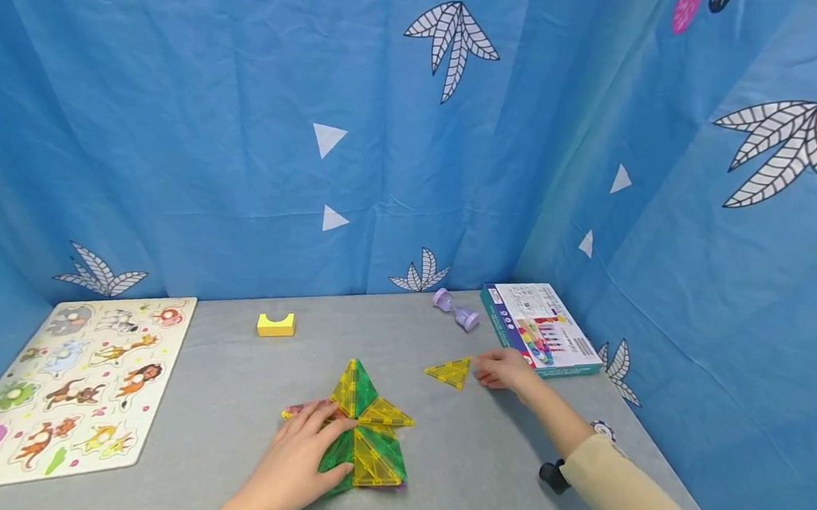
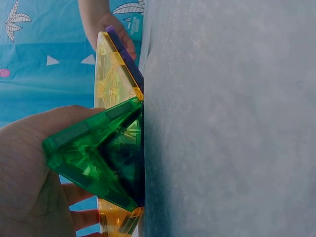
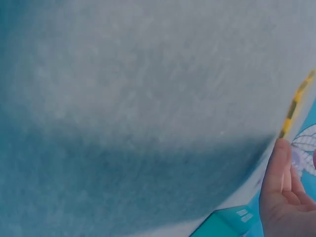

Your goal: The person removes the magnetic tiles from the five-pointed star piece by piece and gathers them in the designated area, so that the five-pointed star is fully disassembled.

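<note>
We're apparently extending the green-yellow plastic star our left hand grips; our right hand (hold unclear) should bring the yellow plastic triangle.

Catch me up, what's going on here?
A person has the left hand resting on a star-shaped build of translucent, mostly green and yellow tiles. The right hand is at the corner of a separate yellow triangle; whether it grips that tile is unclear. The triangle is not joined to the build. An animal puzzle board lies off to the left.
</note>
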The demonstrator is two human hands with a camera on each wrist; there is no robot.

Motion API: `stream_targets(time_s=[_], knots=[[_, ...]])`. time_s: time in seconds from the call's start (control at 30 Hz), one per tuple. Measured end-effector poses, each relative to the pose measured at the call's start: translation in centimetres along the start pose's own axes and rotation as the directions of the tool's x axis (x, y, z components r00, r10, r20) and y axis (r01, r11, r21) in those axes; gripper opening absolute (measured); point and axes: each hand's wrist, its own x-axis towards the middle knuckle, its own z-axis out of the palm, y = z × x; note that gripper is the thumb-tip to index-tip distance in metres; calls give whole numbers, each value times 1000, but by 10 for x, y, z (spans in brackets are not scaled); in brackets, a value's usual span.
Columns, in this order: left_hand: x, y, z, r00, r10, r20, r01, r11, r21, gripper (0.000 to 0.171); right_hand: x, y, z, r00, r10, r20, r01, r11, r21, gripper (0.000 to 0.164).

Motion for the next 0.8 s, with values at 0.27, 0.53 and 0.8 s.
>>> stream_targets(time_s=[0.27, 0.53, 0.8], knots=[[0, 1, 1, 1000, 6, -23, -5, 1000, 14, 49, -19, -16, 16, 987, -90, 136, 90, 996, 6, 37], [0, 2, 0, 1000, -1, -17, 1, 1000, 19, 48, -32, -32, 62, 919, -147, 365, 136, 989, 55, 37], [2, 2, 0, 1000, -2, -5, 2, 1000, 24, 48, -38, -37, 93, 914, -185, 361, 218, 975, -53, 28]])
